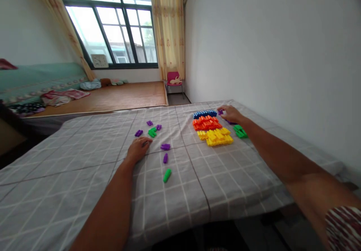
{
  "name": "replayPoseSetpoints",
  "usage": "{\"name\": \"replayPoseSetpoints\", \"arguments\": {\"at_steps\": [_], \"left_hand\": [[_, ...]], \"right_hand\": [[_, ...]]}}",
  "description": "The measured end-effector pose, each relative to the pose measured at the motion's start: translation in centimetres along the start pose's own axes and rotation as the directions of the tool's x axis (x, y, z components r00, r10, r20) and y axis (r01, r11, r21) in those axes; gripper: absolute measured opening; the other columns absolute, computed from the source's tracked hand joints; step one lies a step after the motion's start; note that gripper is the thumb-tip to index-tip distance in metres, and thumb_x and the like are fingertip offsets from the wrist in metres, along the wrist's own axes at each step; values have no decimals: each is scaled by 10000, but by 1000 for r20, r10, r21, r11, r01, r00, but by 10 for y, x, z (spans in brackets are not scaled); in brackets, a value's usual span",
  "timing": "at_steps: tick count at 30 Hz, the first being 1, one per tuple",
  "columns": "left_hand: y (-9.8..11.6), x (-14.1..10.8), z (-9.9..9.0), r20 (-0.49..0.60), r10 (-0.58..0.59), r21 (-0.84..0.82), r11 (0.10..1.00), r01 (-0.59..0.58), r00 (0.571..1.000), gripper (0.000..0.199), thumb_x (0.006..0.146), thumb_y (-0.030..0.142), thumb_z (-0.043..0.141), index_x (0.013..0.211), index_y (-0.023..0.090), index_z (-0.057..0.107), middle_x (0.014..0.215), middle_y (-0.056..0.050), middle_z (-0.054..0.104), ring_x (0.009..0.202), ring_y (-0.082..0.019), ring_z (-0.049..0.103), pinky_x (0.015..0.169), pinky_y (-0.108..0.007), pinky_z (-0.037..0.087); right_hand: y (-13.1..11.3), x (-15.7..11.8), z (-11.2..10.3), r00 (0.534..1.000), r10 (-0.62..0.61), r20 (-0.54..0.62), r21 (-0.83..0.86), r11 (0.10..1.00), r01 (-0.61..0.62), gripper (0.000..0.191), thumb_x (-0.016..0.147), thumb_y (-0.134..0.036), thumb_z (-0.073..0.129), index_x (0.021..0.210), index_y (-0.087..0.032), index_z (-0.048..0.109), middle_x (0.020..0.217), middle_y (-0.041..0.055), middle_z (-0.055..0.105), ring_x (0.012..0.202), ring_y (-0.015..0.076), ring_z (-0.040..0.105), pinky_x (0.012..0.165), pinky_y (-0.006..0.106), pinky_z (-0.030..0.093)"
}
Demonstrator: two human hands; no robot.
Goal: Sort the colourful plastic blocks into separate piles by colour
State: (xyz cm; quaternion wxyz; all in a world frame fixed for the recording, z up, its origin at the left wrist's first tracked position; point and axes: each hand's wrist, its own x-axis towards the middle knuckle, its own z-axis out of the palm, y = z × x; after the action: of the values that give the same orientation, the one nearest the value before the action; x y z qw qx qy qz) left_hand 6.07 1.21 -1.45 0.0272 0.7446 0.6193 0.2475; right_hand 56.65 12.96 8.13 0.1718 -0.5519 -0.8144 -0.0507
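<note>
My right hand (231, 114) reaches to the far right of the table, its fingertips closed on a small purple piece (220, 112). Beside it lie rows of blue pieces (204, 114), orange pieces (207, 123) and yellow pieces (218, 136). Green pieces (240, 131) lie under my right forearm's edge, with more purple partly hidden behind the wrist. My left hand (139, 147) rests on the cloth, fingers curled; what they hold, if anything, is hidden. Just beyond it are green pieces (152, 132) and a purple pair (138, 133). Nearer me lies a single green piece (167, 175).
A grey checked cloth (180, 194) covers the table. More purple pieces (165, 146) are scattered around its middle. A white wall (267, 55) runs along the right. Beyond the table are a low wooden platform (132, 95) and a red chair (173, 77).
</note>
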Motion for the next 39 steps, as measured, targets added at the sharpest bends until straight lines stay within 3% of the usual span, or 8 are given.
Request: {"name": "replayPoseSetpoints", "arguments": {"at_steps": [3, 6, 13, 20, 25, 30, 34, 39], "left_hand": [[-2, 1, -1, -5, -6, -4, 1000, 6, 1000, 307, 817, 340, 478, 977, 260, 727, 1079, -25, 720, 1080, -226, 617, 1004, -355, 446], [-3, 1, -2, -9, -20, -8, 1000, 20, 1000, 319, 819, 355, 469, 985, 258, 724, 1078, -28, 721, 1073, -231, 619, 1001, -367, 448], [0, 0, -5, 12, -37, -8, 999, 37, 999, 315, 816, 340, 474, 988, 246, 722, 1095, -33, 715, 1088, -229, 611, 1018, -367, 440], [4, -1, -2, 4, -36, -7, 999, 36, 999, 297, 830, 277, 484, 997, 224, 724, 1094, -39, 712, 1078, -213, 607, 1017, -364, 436], [12, -2, -1, -1, -45, -2, 999, 45, 999, 271, 835, 212, 504, 982, 225, 732, 1074, -32, 719, 1088, -199, 601, 1040, -353, 419], [18, -4, 1, -8, -105, 1, 994, 105, 994, 266, 843, 204, 526, 1002, 236, 737, 1104, -39, 701, 1095, -203, 583, 1033, -348, 417], [23, -7, -1, 2, -133, 2, 991, 133, 991, 260, 863, 227, 523, 1007, 243, 739, 1123, -45, 689, 1094, -207, 573, 1016, -341, 419], [27, -8, -2, -2, -174, 16, 985, 174, 985, 268, 876, 240, 511, 1010, 269, 741, 1121, -39, 686, 1085, -212, 560, 972, -341, 434]], "right_hand": [[55, -9, 0, 983, 181, 24, -140, 974, -176, 413, 760, -241, 598, 1169, -205, 635, 1108, 74, 688, 986, 220, 604, 853, 301, 467], [78, -16, 10, 964, 255, 77, -208, 950, -235, 535, 751, -269, 616, 1282, -237, 558, 1174, 99, 657, 1071, 267, 565, 851, 354, 469], [69, -19, 18, 924, 324, 204, -275, 924, -264, 619, 775, -231, 577, 1381, -245, 454, 1317, 155, 571, 1216, 332, 467, 906, 524, 427], [44, -20, 10, 964, 259, 65, -281, 931, -231, 498, 796, -206, 532, 1291, -246, 574, 1364, 96, 564, 1205, 330, 486, 897, 508, 464], [-22, 5, 21, 995, -98, -12, -114, 989, 96, 396, 812, -170, 504, 1179, -166, 652, 1214, 108, 659, 1115, 266, 575, 968, 403, 451], [-130, 29, 59, 906, -423, 4, 99, 902, 420, 342, 828, -140, 520, 1143, -156, 654, 1152, 107, 680, 1068, 230, 605, 969, 369, 449], [-207, 57, 100, 843, -536, 46, 155, 838, 524, 368, 820, -110, 541, 1174, -154, 633, 1206, 115, 654, 1135, 236, 564, 1002, 385, 422], [-276, 109, 139, 869, -489, 77, 157, 866, 474, 438, 852, -111, 506, 1281, -158, 579, 1345, 119, 580, 1254, 223, 501, 1059, 388, 374]]}}
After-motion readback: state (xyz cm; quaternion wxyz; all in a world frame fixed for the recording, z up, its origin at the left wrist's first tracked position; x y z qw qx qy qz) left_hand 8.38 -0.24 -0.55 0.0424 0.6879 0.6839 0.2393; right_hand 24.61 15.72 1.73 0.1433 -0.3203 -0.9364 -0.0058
